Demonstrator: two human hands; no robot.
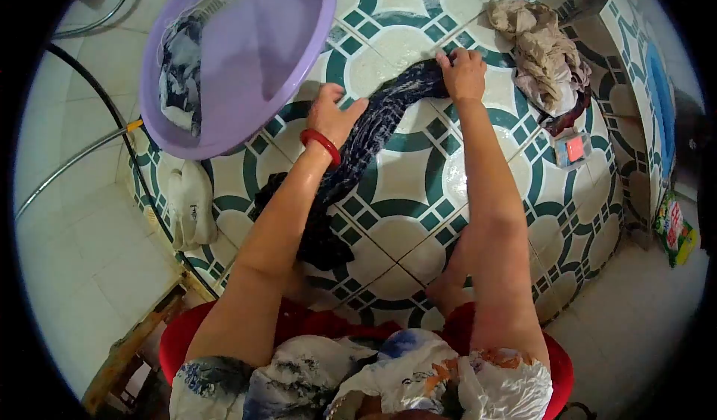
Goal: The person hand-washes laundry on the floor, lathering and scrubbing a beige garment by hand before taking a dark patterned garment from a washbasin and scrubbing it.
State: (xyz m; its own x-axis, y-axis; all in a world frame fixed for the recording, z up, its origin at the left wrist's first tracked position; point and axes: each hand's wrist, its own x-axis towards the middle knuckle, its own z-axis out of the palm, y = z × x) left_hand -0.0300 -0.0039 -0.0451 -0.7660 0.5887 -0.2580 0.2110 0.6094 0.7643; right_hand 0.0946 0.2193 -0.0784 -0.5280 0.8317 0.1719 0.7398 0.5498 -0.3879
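A dark garment (377, 125) with whitish streaks lies stretched diagonally over the tiled floor, its lower end bunched near my left forearm. My right hand (464, 75) has its fingers closed on the garment's upper end. Beside the garment's middle is my left hand (334, 117), wearing a red bangle (321, 142); its thumb and fingers are apart and it grips nothing. Whether the left palm touches the fabric cannot be seen. The streaks could be suds or pattern.
A purple basin (246, 99) at upper left holds a dark-and-white cloth (181, 76). Beige clothes (541, 54) lie upper right, above a small box with a pink item (573, 149). White shoes (192, 203) and a hose (75, 166) are at left; a green packet (674, 229) is far right.
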